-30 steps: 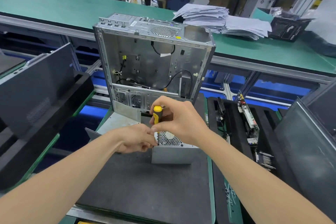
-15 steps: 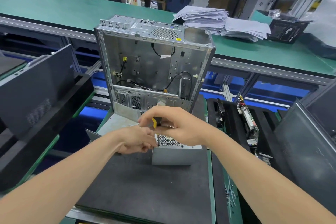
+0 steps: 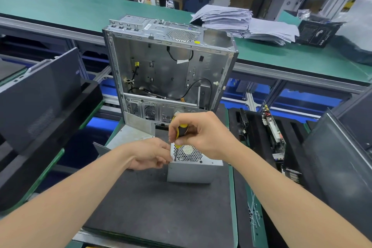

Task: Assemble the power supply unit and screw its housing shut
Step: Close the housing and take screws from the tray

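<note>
A grey metal power supply unit (image 3: 192, 173) with a honeycomb grille on top stands on the dark mat (image 3: 161, 207). My right hand (image 3: 205, 137) grips a yellow-and-black screwdriver (image 3: 180, 134) upright, its tip down at the unit's top left corner. My left hand (image 3: 150, 154) rests against the unit's left side, fingertips pinched at the screwdriver's tip; whether they hold a screw is hidden.
An open silver computer case (image 3: 169, 70) stands upright just behind the unit. Dark case panels (image 3: 38, 94) lean at left, and another dark panel (image 3: 342, 167) at right. Circuit boards (image 3: 271, 133) sit in a black tray at right. Stacked papers (image 3: 241, 22) lie on the far green bench.
My right hand turned over the screwdriver's handle, covering it half a second ago, and now shows the handle again. The left hand and the unit stayed in place.
</note>
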Action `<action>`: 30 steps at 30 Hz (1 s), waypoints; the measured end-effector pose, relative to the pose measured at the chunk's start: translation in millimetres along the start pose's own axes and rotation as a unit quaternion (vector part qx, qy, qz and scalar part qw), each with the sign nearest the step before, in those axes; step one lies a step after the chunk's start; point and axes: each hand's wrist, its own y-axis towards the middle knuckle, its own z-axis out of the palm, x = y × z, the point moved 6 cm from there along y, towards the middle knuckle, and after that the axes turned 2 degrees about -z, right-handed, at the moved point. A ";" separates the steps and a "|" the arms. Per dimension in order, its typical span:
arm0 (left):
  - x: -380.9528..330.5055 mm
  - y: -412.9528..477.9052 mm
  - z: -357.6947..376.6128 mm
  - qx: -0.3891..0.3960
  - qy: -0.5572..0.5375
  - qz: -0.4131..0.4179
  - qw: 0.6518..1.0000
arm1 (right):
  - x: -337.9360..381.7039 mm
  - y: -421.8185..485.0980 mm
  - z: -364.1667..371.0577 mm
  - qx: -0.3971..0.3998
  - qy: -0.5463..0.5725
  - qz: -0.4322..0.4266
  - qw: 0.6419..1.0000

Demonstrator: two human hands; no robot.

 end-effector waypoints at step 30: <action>-38.5 -8.6 -4.2 -0.226 0.185 0.071 0.954 | -109.9 -58.1 -35.0 0.067 -0.046 0.276 0.958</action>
